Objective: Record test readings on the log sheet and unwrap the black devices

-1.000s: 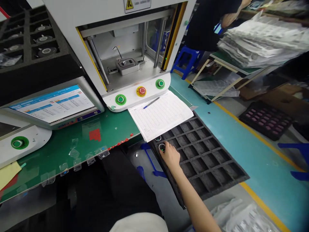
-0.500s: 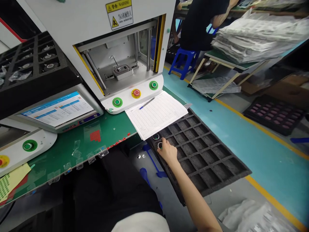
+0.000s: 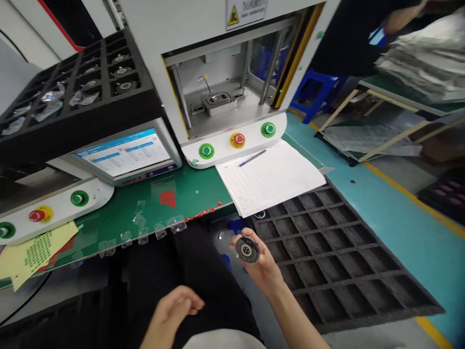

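My right hand [image 3: 264,265] grips a round black watch case [image 3: 247,249] by its rim, between thumb and fingers. Its dark face, with a lighter dotted circle at the centre, is turned up toward me. Over my lap, my left hand [image 3: 178,308] is loosely curled, and nothing shows in its fingers. Beside my right hand lies a black foam tray [image 3: 336,252] with rows of square pockets. One more round piece [image 3: 260,214] sits in the tray's near left corner, partly covered by the paper sheets [image 3: 279,179].
Ahead stands a white press [image 3: 240,128] with a metal fixture [image 3: 218,103] inside its opening. A screen [image 3: 127,152] is at left, below a raised foam tray [image 3: 145,99] of round parts. Clear stickers and red pieces [image 3: 167,198] lie along the green bench [image 3: 203,186]. A person sits behind.
My right hand has lifted the watch case out of the foam tray and brought it toward me, turned face up. My left hand has come into view. The camera view has shifted left.
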### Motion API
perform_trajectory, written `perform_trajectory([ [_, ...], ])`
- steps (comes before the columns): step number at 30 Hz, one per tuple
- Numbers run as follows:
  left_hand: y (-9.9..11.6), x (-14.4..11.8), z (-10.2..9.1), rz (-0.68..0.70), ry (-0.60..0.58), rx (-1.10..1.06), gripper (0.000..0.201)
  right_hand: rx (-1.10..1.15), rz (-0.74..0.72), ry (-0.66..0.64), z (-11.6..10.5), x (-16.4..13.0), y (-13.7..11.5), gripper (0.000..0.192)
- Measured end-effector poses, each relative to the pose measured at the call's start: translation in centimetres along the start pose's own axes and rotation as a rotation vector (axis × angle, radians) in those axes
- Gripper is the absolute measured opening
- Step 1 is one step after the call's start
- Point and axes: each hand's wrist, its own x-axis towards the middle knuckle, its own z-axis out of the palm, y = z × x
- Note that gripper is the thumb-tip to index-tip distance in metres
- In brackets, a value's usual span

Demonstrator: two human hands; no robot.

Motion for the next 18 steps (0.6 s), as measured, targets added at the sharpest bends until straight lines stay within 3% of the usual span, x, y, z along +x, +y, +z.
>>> perform_trajectory([
  [1, 0.1, 0.7, 1.1, -0.028, -0.166, -0.141, 0.058, 0.071, 0.034, -0.044, 1.3, 0.1, 0.3, 0.062],
  [3, 0.6, 1.8, 2.2, -0.039, -0.379, -0.383, 0.056, 0.16, 0.107, -0.146, 3.5, 0.4, 1.1, 0.059],
  [5, 1.3, 2.5, 2.3, -0.024, -0.498, -0.573, 0.055, 0.188, 0.188, -0.241, 5.2, 0.4, 1.8, 0.06],
  [7, 1.8, 3.1, 1.8, -0.021, -0.542, -0.666, 0.057, 0.179, 0.254, -0.312, 6.3, 0.4, 2.5, 0.058],
  [11, 1.7, 4.0, 0.8, -0.005, -0.472, -0.652, 0.045, 0.078, 0.245, -0.324, 7.4, 0.1, 3.7, 0.05],
  [15, 0.9, 4.4, -0.1, 0.115, -0.245, -0.528, 0.037, -0.096, 0.052, -0.196, 8.1, -0.7, 4.9, 0.05],
  [18, 0.3, 4.0, -1.2, 0.179, -0.133, -0.441, 0.035, -0.349, -0.029, -0.056, 9.3, -1.6, 5.9, 0.03],
])
